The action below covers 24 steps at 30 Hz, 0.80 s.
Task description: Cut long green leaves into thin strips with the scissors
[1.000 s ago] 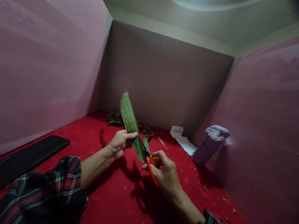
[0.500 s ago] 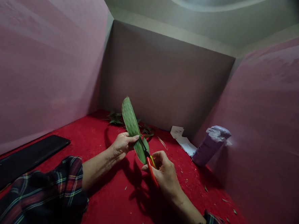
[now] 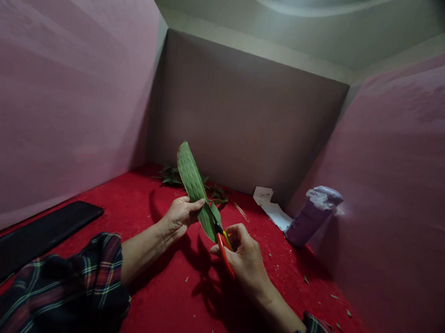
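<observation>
A long green leaf with a rounded, slightly browned tip slants upward in front of me. My left hand pinches it around its middle, thumb on top and fingers behind. In my right hand are scissors with red and yellow handles and dark blades. The blades lie along the lower part of the leaf, where a strip stands apart on the right side. How far the blades are open is hard to make out.
Dark green leafy sprigs lie at the back of the red cloth. White papers and a purple plastic-wrapped pack stand at right. Thin sticks and leaf scraps are scattered about. A black flat case lies left.
The leaf's upper end has tilted slightly to the left, and my left hand has shifted a little with it. The scissors stay at nearly the same place on the leaf.
</observation>
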Each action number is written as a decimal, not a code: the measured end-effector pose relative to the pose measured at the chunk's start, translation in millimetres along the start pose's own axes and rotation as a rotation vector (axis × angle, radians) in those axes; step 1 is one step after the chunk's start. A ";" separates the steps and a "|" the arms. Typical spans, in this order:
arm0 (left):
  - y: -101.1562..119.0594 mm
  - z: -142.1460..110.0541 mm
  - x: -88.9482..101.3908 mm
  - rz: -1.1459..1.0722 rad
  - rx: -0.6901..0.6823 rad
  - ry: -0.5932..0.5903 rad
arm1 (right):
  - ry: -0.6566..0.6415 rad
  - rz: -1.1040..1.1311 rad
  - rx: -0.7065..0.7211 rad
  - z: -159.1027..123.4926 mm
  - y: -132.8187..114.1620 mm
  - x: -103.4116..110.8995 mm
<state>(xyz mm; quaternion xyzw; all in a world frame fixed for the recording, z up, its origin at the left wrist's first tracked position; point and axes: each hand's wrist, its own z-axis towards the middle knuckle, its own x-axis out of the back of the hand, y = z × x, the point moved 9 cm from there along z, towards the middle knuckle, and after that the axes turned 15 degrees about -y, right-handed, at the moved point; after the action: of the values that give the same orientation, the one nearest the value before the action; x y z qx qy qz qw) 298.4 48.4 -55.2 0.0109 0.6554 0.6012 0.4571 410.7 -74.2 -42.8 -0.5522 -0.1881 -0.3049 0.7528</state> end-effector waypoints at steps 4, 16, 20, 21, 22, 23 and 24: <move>-1.8 -0.4 -0.5 -0.011 0.013 -0.008 | 0.000 0.019 -0.004 -0.3 -1.0 0.1; -5.7 0.7 -5.1 -0.018 0.037 -0.065 | 0.026 0.023 -0.012 -2.7 -3.7 2.7; -7.3 1.4 -4.4 -0.009 0.037 -0.092 | 0.034 0.023 -0.010 -2.0 -4.2 2.9; -7.8 1.5 -4.2 -0.007 0.039 -0.099 | 0.034 0.022 -0.011 -1.7 -4.2 2.7; -8.2 1.7 -4.1 -0.005 0.041 -0.105 | 0.032 0.024 -0.012 -1.5 -3.9 2.2; -8.7 1.7 -3.8 -0.004 0.047 -0.105 | 0.029 0.027 -0.014 -1.3 -3.5 1.7; -9.0 1.7 -3.6 -0.003 0.053 -0.104 | 0.026 0.030 -0.017 -1.2 -3.0 1.2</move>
<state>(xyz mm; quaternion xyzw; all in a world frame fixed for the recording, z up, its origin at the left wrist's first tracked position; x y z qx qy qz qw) 306.4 45.2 -60.0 0.0533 0.6463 0.5816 0.4911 409.5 -76.2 -40.3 -0.5573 -0.1676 -0.3022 0.7550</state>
